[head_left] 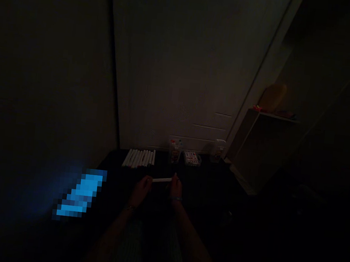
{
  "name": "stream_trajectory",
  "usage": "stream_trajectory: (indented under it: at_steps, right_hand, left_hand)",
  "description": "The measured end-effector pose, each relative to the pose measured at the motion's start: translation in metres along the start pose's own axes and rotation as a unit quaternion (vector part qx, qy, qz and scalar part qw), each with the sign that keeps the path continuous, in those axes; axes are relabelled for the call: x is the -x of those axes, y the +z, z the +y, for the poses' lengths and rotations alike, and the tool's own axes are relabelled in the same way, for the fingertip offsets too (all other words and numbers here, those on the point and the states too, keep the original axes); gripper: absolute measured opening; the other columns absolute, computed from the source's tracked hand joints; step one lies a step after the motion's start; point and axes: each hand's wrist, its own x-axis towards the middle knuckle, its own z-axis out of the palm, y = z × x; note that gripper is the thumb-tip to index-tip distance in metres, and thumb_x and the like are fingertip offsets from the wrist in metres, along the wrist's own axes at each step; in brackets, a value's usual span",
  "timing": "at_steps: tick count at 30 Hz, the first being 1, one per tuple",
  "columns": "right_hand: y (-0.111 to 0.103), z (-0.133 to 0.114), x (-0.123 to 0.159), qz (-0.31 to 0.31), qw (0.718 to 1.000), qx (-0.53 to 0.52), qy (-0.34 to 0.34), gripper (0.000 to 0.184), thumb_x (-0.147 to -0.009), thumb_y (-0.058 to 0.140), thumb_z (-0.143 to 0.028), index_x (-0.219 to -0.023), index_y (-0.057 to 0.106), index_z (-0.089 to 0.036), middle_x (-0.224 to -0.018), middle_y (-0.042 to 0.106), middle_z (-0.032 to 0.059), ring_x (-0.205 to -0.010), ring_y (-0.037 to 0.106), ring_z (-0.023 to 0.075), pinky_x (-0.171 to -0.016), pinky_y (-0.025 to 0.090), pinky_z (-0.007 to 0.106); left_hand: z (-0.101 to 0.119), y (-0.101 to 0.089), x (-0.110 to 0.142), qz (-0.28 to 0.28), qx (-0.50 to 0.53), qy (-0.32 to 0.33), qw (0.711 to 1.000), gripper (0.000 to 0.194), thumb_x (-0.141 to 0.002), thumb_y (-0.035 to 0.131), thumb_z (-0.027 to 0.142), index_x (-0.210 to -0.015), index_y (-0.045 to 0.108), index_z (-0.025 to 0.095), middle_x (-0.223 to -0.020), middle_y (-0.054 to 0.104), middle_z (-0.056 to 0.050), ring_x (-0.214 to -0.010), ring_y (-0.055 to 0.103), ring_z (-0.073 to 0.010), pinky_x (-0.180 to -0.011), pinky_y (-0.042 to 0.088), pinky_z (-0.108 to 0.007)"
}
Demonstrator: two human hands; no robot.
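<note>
Between my two hands a white marker (162, 180) is held level above the dark surface, one end in each hand. The fingers of my left hand (143, 188) are closed on its left end. At the other end, my right hand (176, 187) grips it in closed fingers. Beyond my left hand lies a row of several white markers (139, 158), side by side. Past my right hand stands a clear plastic container (175, 152) with a few markers upright in it. The scene is very dark, so finger details are faint.
A flat clear case with a printed label (192, 158) sits right of the container. Farther right is another clear container (218, 151). A blurred, glowing blue screen (80, 196) is at left. A wooden cabinet (264, 144) with a yellow object (274, 97) on top stands at right.
</note>
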Motion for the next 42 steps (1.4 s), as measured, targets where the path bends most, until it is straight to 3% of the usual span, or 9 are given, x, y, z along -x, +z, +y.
stream_trajectory:
  at_steps: [7, 14, 23, 42]
  right_hand:
    - [-0.0017, -0.0018, -0.0008, 0.005, 1.000, 0.010, 0.005, 0.046, -0.077, 0.034, -0.056, -0.059, 0.053, -0.018, -0.051, 0.051, -0.0010, -0.050, 0.046, 0.0104, -0.048, 0.033, 0.019]
    - [0.0002, -0.0001, 0.0002, -0.038, 0.998, -0.052, -0.007, 0.032, -0.071, 0.050, -0.049, -0.069, 0.053, -0.017, -0.052, 0.048, -0.0041, -0.048, 0.045, 0.0084, -0.047, 0.035, 0.018]
    - [0.0015, 0.0029, 0.0012, -0.024, 0.999, -0.033, -0.005, 0.032, -0.071, 0.050, -0.049, -0.070, 0.052, -0.017, -0.053, 0.050, -0.0041, -0.048, 0.046, 0.0080, -0.047, 0.036, 0.018]
    - [-0.0007, -0.0031, 0.0032, -0.026, 0.999, -0.020, -0.012, 0.034, -0.072, 0.048, -0.050, -0.070, 0.052, -0.017, -0.051, 0.049, -0.0045, -0.047, 0.046, 0.0082, -0.046, 0.035, 0.018]
  left_hand:
    - [-0.0015, -0.0009, -0.0007, 0.008, 0.011, -0.012, 1.000, 0.040, -0.075, 0.037, 0.054, -0.061, 0.048, 0.019, -0.044, 0.042, 0.006, -0.042, 0.040, -0.0082, -0.044, 0.028, -0.019]
    - [0.0011, -0.0035, 0.0019, 0.021, 0.002, -0.024, 0.999, 0.047, -0.078, 0.032, 0.055, -0.051, 0.045, 0.018, -0.042, 0.042, 0.004, -0.043, 0.041, -0.0087, -0.045, 0.029, -0.020]
    - [0.0006, -0.0005, -0.0003, 0.020, 0.013, -0.006, 1.000, 0.034, -0.070, 0.047, 0.051, -0.076, 0.054, 0.019, -0.054, 0.047, 0.005, -0.052, 0.045, -0.0093, -0.050, 0.034, -0.018]
    - [-0.0030, -0.0002, -0.0022, 0.012, 0.014, 0.003, 1.000, 0.031, -0.078, 0.032, 0.044, -0.081, 0.052, 0.020, -0.057, 0.049, 0.004, -0.053, 0.045, -0.0099, -0.053, 0.035, -0.020]
